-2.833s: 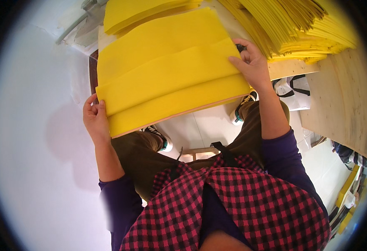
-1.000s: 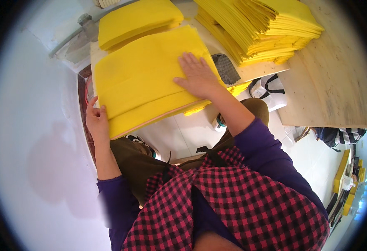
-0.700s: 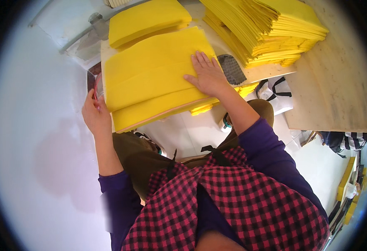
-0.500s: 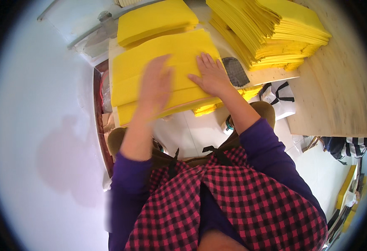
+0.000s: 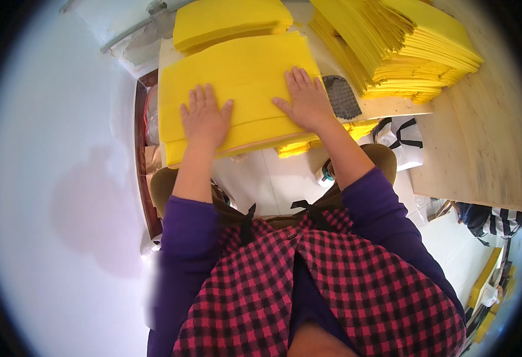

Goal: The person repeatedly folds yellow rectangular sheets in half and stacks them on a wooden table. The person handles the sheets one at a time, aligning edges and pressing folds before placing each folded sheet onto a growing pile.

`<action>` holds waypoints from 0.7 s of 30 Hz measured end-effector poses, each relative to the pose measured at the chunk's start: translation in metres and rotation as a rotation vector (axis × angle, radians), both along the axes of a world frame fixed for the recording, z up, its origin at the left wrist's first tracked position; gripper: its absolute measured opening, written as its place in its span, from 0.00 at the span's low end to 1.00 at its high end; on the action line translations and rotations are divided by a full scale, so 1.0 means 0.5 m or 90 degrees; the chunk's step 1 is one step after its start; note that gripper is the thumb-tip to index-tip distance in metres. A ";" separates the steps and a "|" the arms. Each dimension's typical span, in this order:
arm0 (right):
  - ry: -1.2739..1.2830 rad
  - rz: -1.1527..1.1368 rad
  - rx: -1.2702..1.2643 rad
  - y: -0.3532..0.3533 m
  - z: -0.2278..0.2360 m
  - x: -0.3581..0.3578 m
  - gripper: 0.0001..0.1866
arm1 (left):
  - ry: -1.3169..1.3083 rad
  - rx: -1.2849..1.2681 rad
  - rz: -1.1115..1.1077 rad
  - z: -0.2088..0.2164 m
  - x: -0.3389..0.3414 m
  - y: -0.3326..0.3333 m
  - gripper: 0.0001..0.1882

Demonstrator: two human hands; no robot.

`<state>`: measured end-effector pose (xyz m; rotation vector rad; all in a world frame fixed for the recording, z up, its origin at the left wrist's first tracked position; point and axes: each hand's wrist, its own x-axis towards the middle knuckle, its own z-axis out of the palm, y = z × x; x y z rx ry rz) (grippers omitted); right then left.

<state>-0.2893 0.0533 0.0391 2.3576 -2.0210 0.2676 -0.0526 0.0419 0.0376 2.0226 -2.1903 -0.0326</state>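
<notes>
Four fingers are held slightly apart on each hand, thumbs spread wide. The left hand (image 5: 207, 124) is laid palm down on the left half of a broad yellow sheet (image 5: 246, 71); the right hand (image 5: 310, 107) is laid palm down near its right edge. The sheet is crossed by a ridge close to its near side and is placed at the front of a pale wooden table (image 5: 389, 107). Just beyond it, a smaller yellow stack (image 5: 231, 21) is set. Just right of the sheet, a dark grey pad (image 5: 343, 97) is placed; farther right, yellow folded sheets (image 5: 430, 56) are piled high. Below, a white bag (image 5: 411, 153) is partly hidden.
</notes>
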 end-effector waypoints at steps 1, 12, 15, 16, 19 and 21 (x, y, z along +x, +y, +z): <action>-0.004 0.002 -0.003 0.000 0.000 -0.001 0.44 | -0.009 0.001 0.013 -0.001 0.017 0.001 0.38; -0.015 -0.022 0.040 -0.001 0.002 -0.016 0.44 | 0.016 0.030 0.089 0.002 0.112 0.011 0.39; 0.009 -0.067 0.071 0.007 0.027 -0.030 0.44 | 0.025 0.036 0.093 0.002 0.117 0.015 0.39; 0.034 -0.084 0.071 0.009 0.038 -0.029 0.44 | 0.026 0.035 0.095 0.002 0.116 0.014 0.39; 0.014 -0.037 0.034 0.012 0.069 0.017 0.44 | 0.022 0.032 0.096 0.002 0.115 0.013 0.40; -0.035 0.040 0.017 0.010 0.074 0.086 0.43 | 0.018 0.030 0.089 0.003 0.116 0.012 0.40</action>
